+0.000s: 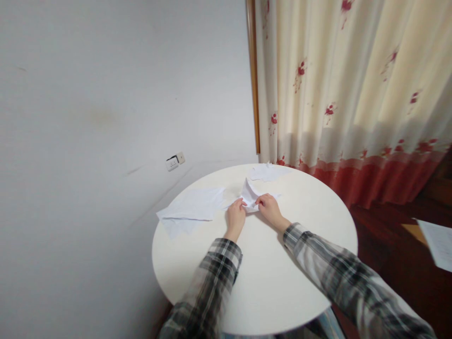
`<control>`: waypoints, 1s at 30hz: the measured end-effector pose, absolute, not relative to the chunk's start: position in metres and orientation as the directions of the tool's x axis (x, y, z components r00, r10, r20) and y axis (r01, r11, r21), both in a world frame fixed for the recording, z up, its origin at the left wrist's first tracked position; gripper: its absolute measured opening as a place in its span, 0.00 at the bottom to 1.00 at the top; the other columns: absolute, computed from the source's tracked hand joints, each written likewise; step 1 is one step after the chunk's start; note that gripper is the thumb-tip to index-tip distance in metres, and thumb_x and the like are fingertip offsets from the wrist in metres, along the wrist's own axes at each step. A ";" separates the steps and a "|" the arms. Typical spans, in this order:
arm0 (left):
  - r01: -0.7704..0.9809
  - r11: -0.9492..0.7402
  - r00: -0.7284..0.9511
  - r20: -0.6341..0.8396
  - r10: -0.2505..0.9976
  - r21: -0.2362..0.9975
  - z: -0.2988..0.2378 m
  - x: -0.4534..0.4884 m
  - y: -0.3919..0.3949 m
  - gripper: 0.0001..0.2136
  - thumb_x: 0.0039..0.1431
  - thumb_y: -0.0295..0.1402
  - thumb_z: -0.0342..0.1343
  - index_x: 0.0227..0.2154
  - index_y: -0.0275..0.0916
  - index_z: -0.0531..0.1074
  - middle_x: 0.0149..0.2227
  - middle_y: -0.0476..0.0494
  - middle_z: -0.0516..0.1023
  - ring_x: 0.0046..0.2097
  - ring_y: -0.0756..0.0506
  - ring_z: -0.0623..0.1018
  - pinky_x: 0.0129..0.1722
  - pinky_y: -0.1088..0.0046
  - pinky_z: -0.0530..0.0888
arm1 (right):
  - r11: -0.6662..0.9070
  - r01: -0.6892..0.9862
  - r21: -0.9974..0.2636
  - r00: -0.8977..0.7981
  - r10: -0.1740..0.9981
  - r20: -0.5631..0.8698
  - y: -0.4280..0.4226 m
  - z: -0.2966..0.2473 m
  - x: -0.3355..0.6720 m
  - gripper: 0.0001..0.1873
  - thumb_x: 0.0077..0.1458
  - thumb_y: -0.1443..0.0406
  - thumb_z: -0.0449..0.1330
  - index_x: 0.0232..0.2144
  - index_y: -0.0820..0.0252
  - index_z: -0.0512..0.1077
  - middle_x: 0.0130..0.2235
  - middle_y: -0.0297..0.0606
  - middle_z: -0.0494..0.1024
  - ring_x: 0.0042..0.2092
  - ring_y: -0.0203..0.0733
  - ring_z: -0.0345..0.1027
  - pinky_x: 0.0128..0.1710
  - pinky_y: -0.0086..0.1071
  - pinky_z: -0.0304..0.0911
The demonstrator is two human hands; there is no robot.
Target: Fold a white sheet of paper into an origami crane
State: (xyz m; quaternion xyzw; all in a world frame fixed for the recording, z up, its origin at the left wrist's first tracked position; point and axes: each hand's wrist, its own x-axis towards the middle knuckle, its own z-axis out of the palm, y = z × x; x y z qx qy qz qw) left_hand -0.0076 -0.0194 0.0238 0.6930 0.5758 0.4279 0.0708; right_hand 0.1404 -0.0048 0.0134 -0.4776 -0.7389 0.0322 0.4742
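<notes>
A small folded white paper point(250, 195) lies near the middle of the round white table point(282, 282), one pointed flap standing up. My left hand point(235, 216) pinches its left edge with fingers closed. My right hand point(269, 209) pinches its right edge, fingers also closed. Both hands rest on the tabletop, a little apart, with the paper between them. Both arms wear plaid sleeves.
A stack of white sheets point(192, 209) lies at the table's left edge, partly overhanging. Another white paper point(266, 172) sits at the far edge. A flowered curtain point(353, 94) hangs behind, a wall socket point(174, 161) is on the left, and a paper point(438, 242) lies at far right.
</notes>
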 end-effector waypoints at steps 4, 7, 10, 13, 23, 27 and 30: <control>0.727 -0.288 -0.078 0.491 0.867 0.624 0.027 -0.007 -0.021 0.15 0.52 0.20 0.42 0.33 0.38 0.72 0.43 0.44 0.75 0.47 0.47 0.72 0.50 0.69 0.65 | 0.527 0.687 -0.501 -0.087 0.743 0.664 -0.007 0.016 0.142 0.14 0.41 0.77 0.48 0.21 0.61 0.72 0.26 0.38 0.73 0.35 0.39 0.64 0.39 0.30 0.55; 0.731 -0.263 -0.095 0.475 0.875 0.629 0.029 -0.007 -0.022 0.15 0.54 0.22 0.41 0.38 0.38 0.71 0.43 0.44 0.75 0.47 0.47 0.72 0.49 0.69 0.65 | 0.498 0.711 -0.495 -0.094 0.766 0.636 -0.009 0.020 0.144 0.15 0.43 0.77 0.47 0.19 0.60 0.72 0.25 0.38 0.73 0.35 0.39 0.64 0.38 0.29 0.54; 0.741 -0.243 -0.109 0.469 0.877 0.626 0.030 -0.007 -0.024 0.16 0.56 0.25 0.41 0.43 0.38 0.70 0.44 0.43 0.75 0.47 0.46 0.72 0.48 0.70 0.66 | 0.418 0.778 -0.469 -0.064 0.796 0.602 -0.011 0.024 0.145 0.15 0.46 0.73 0.47 0.19 0.61 0.72 0.24 0.39 0.73 0.32 0.38 0.64 0.35 0.29 0.53; 0.744 -0.227 -0.137 0.476 0.869 0.629 0.029 -0.007 -0.024 0.15 0.58 0.29 0.41 0.45 0.39 0.69 0.44 0.42 0.75 0.46 0.45 0.73 0.46 0.70 0.67 | 0.335 0.832 -0.442 -0.022 0.817 0.577 -0.013 0.027 0.145 0.16 0.49 0.70 0.47 0.21 0.61 0.74 0.24 0.39 0.73 0.30 0.38 0.63 0.33 0.28 0.52; 0.741 -0.236 -0.130 0.479 0.868 0.629 0.027 -0.007 -0.022 0.17 0.56 0.29 0.44 0.49 0.39 0.67 0.48 0.42 0.72 0.46 0.46 0.73 0.48 0.70 0.66 | 0.279 0.844 -0.458 -0.013 0.864 0.503 -0.012 0.027 0.148 0.16 0.50 0.68 0.48 0.28 0.58 0.76 0.29 0.36 0.78 0.31 0.36 0.67 0.31 0.26 0.54; 0.779 -0.224 -0.117 0.487 0.866 0.585 0.024 -0.009 -0.020 0.19 0.55 0.28 0.45 0.50 0.41 0.66 0.49 0.43 0.72 0.48 0.45 0.72 0.49 0.69 0.66 | 0.248 0.848 -0.468 -0.007 0.889 0.458 -0.011 0.026 0.149 0.15 0.50 0.67 0.48 0.30 0.58 0.76 0.30 0.36 0.78 0.32 0.37 0.69 0.31 0.26 0.55; 0.813 -0.194 -0.121 0.485 0.866 0.549 0.022 -0.010 -0.019 0.21 0.54 0.27 0.46 0.51 0.42 0.65 0.49 0.43 0.72 0.48 0.44 0.73 0.48 0.69 0.67 | 0.216 0.865 -0.452 -0.010 0.909 0.416 -0.010 0.025 0.151 0.15 0.51 0.66 0.49 0.32 0.58 0.76 0.31 0.38 0.78 0.33 0.38 0.70 0.31 0.27 0.56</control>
